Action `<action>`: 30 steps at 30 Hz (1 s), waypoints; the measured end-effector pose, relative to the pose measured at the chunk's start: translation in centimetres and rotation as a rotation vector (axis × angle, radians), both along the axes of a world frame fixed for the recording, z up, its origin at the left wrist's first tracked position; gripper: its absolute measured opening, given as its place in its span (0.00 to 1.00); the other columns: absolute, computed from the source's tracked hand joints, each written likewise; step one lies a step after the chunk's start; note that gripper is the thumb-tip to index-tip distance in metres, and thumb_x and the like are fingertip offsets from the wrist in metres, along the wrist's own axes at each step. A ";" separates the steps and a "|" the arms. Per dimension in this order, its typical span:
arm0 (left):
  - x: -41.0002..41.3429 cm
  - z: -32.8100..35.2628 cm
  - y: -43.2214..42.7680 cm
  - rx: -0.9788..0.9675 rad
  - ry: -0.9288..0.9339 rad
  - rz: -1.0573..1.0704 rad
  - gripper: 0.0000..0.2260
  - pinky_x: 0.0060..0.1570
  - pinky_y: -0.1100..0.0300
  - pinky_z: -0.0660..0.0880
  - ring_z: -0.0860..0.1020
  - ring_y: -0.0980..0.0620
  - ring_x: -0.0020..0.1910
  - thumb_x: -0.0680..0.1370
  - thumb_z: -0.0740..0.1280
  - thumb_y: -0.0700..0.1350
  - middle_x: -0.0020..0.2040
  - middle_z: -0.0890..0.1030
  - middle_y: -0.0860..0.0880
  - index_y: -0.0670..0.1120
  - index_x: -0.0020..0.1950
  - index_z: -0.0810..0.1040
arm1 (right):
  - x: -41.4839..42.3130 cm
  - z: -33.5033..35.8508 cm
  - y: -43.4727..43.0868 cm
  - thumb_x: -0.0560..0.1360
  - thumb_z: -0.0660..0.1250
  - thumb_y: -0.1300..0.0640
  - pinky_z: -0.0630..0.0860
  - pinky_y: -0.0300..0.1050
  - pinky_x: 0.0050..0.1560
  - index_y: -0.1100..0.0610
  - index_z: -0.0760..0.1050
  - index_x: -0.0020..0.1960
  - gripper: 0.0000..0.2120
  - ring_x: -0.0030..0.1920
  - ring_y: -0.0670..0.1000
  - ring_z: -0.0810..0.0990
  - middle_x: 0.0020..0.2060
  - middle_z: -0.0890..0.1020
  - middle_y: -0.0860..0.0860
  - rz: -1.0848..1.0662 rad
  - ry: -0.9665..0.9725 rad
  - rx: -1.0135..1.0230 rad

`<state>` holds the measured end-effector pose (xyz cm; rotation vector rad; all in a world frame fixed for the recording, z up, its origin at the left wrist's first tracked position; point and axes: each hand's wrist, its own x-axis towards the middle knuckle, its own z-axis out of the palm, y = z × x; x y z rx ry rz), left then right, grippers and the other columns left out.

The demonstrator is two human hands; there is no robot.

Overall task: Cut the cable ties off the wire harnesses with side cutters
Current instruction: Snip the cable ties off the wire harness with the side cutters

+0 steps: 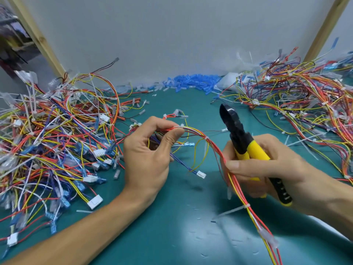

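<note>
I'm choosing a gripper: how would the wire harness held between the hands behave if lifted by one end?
Probably floppy: the wire harness droops between the left hand and the right hand, which also grips the side cutters. Likely light: a fingertip pinch carries it. Its dangling white connector may snag.

A harness (215,149) of red, yellow and white wires arcs above the surface (181,217). The left hand (147,153) pinches its upper end, and it runs under the right hand's (267,169) thumb towards the bottom edge. White ties (247,205) bind it at several spots. The right hand grips the cutters (236,131), which have a black head pointing up-left and yellow handles. Tangled harness piles lie left (57,134) and right (298,104).
</note>
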<state>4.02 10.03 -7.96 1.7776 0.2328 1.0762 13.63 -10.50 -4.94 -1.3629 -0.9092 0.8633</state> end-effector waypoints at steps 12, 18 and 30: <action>-0.3 -0.1 0.2 -0.032 -0.008 -0.151 0.32 0.28 0.58 0.77 0.84 0.41 0.36 0.77 0.70 0.34 0.61 0.84 0.47 0.52 0.79 0.66 | 1.2 -0.3 0.3 0.69 0.73 0.56 0.53 0.47 0.31 0.55 0.83 0.41 0.02 0.30 0.60 0.57 0.32 0.69 0.59 -0.360 0.032 0.119; -0.8 0.2 -0.3 -0.069 0.004 -0.244 0.28 0.30 0.52 0.77 0.85 0.37 0.36 0.81 0.66 0.40 0.54 0.88 0.45 0.56 0.80 0.64 | 2.2 0.3 0.0 0.69 0.73 0.54 0.62 0.40 0.24 0.53 0.82 0.40 0.03 0.27 0.52 0.65 0.29 0.71 0.56 -0.593 -0.021 0.159; -1.1 -0.2 0.0 0.141 0.214 -0.061 0.19 0.28 0.66 0.70 0.76 0.54 0.19 0.84 0.58 0.56 0.21 0.76 0.48 0.63 0.76 0.72 | 2.2 0.3 -0.3 0.75 0.72 0.55 0.67 0.37 0.27 0.55 0.82 0.45 0.03 0.27 0.44 0.70 0.30 0.78 0.53 -0.673 -0.558 0.151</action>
